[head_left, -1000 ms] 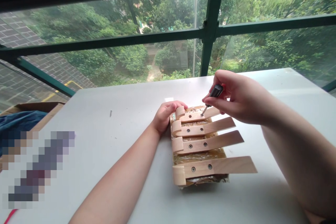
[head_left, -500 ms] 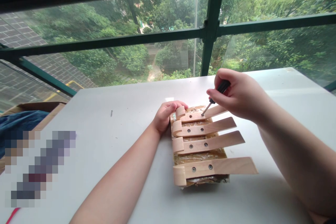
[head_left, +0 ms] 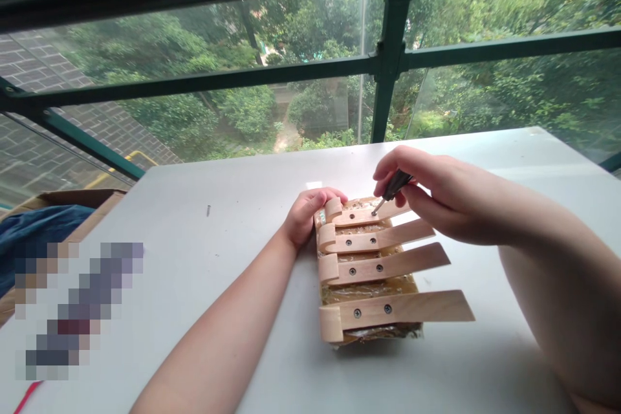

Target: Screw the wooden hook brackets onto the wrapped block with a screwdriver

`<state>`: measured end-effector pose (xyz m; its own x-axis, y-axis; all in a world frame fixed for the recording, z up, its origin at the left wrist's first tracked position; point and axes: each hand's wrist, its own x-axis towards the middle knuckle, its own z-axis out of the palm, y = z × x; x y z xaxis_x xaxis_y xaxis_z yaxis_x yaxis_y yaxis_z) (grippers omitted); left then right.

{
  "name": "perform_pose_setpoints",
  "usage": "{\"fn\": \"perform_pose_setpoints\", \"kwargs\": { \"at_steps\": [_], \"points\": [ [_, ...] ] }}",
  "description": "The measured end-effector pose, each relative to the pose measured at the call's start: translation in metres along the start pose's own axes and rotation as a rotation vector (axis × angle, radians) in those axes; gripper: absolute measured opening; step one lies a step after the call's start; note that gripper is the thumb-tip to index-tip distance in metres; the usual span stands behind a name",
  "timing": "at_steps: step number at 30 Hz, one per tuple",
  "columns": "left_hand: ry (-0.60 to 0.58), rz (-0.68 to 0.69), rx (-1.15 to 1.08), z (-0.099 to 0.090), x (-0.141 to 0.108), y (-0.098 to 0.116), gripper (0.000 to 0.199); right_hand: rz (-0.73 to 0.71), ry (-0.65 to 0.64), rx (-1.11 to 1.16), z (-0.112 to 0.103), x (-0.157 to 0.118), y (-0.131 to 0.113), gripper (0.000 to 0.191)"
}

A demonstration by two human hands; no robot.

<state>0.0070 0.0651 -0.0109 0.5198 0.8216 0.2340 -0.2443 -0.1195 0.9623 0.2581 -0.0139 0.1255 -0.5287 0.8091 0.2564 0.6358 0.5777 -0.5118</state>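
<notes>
A block wrapped in clear tape (head_left: 388, 288) lies on the white table, with several wooden strips across it, such as the nearest strip (head_left: 417, 308). Most strips show two screws each. My left hand (head_left: 308, 210) grips the far left corner of the block. My right hand (head_left: 422, 191) holds a black-handled screwdriver (head_left: 398, 182), its tip on the right screw (head_left: 374, 213) of the farthest strip (head_left: 361, 216). The left hole of that strip shows dark. Part of that strip is hidden behind my right hand.
On the white table (head_left: 184, 310), a small loose screw (head_left: 208, 210) lies left of the block. A cardboard box (head_left: 104, 204) with blue cloth (head_left: 39, 226) stands at the left. Windows rise behind the table.
My right hand has turned around the screwdriver and sits slightly lower, its wrist and forearm rolled. The screwdriver tip stays at the same screw. My left hand and the block have hardly moved.
</notes>
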Motion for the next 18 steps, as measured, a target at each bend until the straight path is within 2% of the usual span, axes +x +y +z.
{"fn": "perform_pose_setpoints", "kwargs": {
  "at_steps": [10,14,18],
  "points": [
    [0.012,-0.007,-0.029,0.004,0.000,0.004,0.045,0.026,0.047,-0.022,0.001,0.001,0.010,0.034],
    [0.013,-0.020,-0.057,0.005,0.000,0.003,0.045,0.023,0.070,-0.113,-0.002,0.000,0.011,0.018],
    [0.016,-0.036,-0.073,0.006,0.000,0.001,0.047,0.056,0.119,-0.200,-0.002,0.000,0.009,0.023]
  ]
}}
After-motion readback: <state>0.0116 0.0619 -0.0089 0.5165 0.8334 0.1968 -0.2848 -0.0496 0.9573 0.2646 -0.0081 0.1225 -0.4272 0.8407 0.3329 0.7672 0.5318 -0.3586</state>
